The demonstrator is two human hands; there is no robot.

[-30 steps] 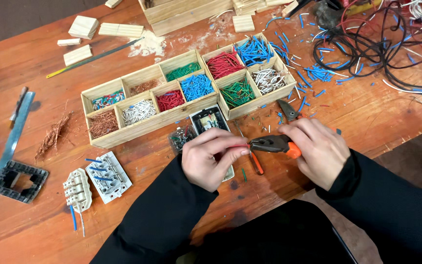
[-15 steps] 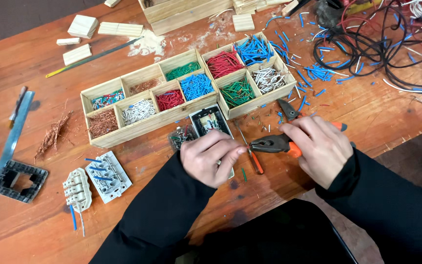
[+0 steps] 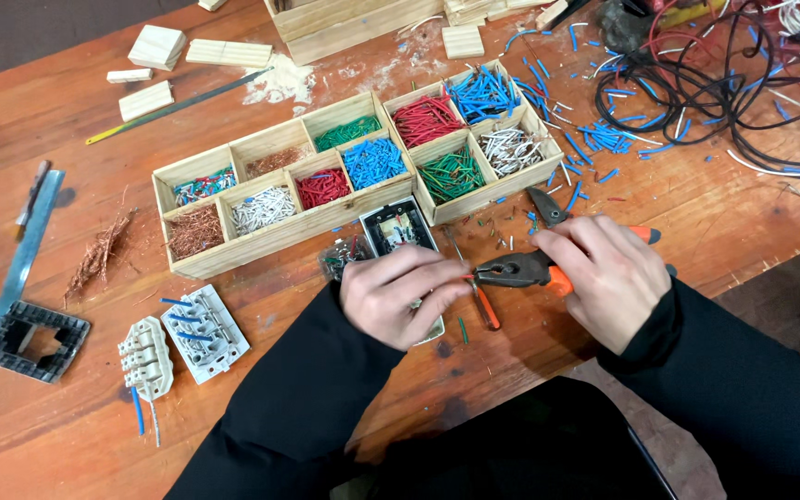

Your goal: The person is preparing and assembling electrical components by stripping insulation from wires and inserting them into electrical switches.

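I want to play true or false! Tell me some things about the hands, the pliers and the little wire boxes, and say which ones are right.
1. The right hand holds orange-handled pliers. True.
2. The left hand is far away at the table's edge. False: it sits right at the pliers' tip.
3. The wooden tray has compartments of sorted wire pieces in different colours. True.
4. The black cables lie inside the tray. False: they lie tangled on the table at the top right.
5. Loose blue wire pieces are scattered on the table beside the tray. True.
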